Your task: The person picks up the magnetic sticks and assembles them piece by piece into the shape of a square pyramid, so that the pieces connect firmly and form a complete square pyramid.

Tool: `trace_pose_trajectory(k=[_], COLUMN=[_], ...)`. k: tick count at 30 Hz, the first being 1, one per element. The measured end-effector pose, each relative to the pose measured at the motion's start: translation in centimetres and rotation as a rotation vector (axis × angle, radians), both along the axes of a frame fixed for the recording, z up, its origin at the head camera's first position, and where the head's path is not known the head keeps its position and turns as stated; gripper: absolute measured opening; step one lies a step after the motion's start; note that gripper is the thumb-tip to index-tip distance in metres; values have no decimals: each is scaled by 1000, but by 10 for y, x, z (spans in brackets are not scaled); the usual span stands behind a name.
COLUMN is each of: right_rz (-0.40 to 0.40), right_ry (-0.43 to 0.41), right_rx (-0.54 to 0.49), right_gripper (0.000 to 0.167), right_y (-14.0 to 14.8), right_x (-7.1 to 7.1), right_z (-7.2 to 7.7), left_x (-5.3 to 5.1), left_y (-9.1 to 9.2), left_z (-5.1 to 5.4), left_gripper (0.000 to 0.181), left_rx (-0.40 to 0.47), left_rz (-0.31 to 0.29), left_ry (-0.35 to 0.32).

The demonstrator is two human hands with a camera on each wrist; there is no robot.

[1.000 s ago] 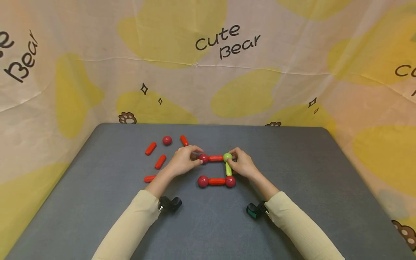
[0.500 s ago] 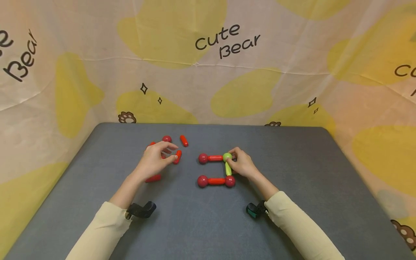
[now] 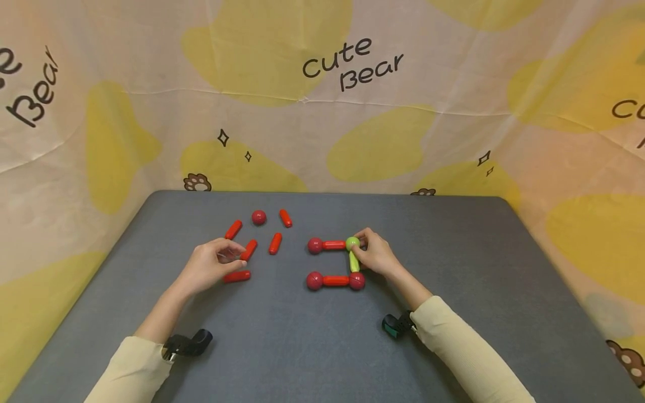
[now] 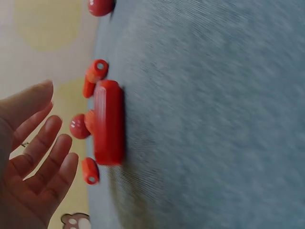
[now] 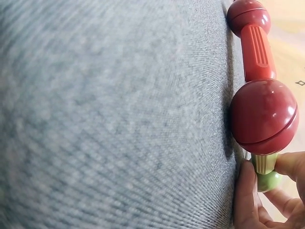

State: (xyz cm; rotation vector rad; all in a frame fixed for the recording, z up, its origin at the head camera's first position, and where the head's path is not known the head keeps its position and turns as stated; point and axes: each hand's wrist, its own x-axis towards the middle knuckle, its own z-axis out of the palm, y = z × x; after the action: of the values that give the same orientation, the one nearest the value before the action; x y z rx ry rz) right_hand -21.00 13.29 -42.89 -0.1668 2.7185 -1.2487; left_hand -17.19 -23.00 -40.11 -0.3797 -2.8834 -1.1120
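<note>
My left hand (image 3: 211, 262) hovers over the left part of the table with fingers loosely bent and nothing held, as the left wrist view confirms. Near its fingertips are a slanted red rod (image 3: 249, 250) and a red rod lying crosswise (image 3: 237, 276). My right hand (image 3: 377, 253) pinches the green ball (image 3: 353, 243) at the corner of a joined frame. From that ball a red rod (image 3: 333, 245) leads to a dark red ball (image 3: 314, 245), and a green rod (image 5: 265, 163) leads to another dark red ball (image 5: 265, 117). A nearer red rod (image 3: 336, 281) ends in a dark red ball (image 3: 314, 281).
Beyond the left hand lie a loose dark red ball (image 3: 259, 217) and more red rods: one at left (image 3: 234, 229), one at the back (image 3: 285, 218) and one towards the frame (image 3: 275, 243). A printed cloth (image 3: 282, 140) hangs behind the grey table (image 3: 453, 246).
My left hand has left the frame's far dark red ball and moved left, past one red rod to the others. My right hand has kept its place at the green ball.
</note>
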Motion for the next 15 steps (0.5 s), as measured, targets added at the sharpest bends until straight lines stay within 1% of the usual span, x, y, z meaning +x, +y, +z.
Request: trace_pose_trajectory(k=[2,7,12,15], right_rz=[-2,-2,-2,-6], right_ry=[-2,-2,3,4], right_rx=[-4,-11,-4,-2], right_gripper=[30,30,30,30], right_y=[0,0,0,0], right_x=[0,1,2,1], right_z=[0,1,2,2], left_x=[1,1,1,1], left_y=[-3,-8,-11,-12], left_z=[-4,-12,-18,-20], left_gripper=[25,28,29,29], left_rx=[4,14,-16,-39], left_rz=[-8,-49,-99,-116], left_ry=[-18,-55,-86,-103])
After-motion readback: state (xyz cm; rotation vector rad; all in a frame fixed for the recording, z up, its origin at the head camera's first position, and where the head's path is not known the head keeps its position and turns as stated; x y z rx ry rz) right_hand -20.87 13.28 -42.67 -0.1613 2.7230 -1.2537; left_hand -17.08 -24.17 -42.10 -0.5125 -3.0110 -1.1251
